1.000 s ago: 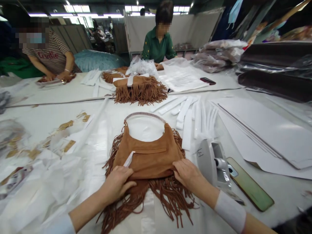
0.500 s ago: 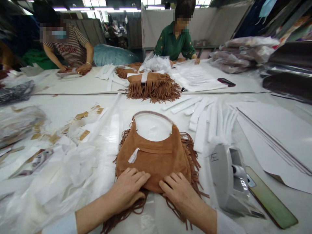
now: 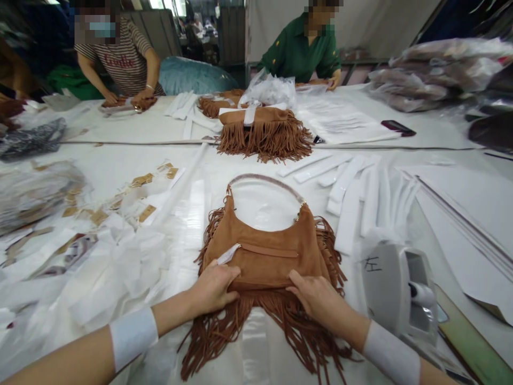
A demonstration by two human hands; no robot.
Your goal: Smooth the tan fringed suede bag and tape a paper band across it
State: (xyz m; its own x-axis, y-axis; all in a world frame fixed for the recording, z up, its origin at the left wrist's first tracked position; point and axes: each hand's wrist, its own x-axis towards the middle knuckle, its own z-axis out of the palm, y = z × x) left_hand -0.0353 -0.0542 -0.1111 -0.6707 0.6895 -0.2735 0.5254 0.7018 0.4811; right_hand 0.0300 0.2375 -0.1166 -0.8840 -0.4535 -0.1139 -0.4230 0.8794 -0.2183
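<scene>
A brown suede handbag point(image 3: 264, 251) with long fringe point(image 3: 224, 326) lies on the white table in front of me, its curved handle pointing away. A zip crosses its upper side, and the zip's pull is wrapped in white paper point(image 3: 228, 254). My left hand point(image 3: 214, 287) is closed on the bag's lower left edge, close below the wrapped pull. At the lower right edge, my right hand point(image 3: 320, 300) grips the bag with the thumb on top and the fingers curled at the fringe. Some fingertips are hidden.
Fringed brown bags point(image 3: 260, 133) lie across the table, before two people at work. White strips point(image 3: 347, 184), a grey tape dispenser point(image 3: 396, 289) and a green phone point(image 3: 476, 331) lie to the right. Crumpled white paper point(image 3: 116, 272) and brown tags point(image 3: 98, 216) cover the left.
My hands have gone from lying over the bag's lower part to gripping its lower edge. The lower edge is drawn up, and more fringe hangs out towards me. The view has shifted.
</scene>
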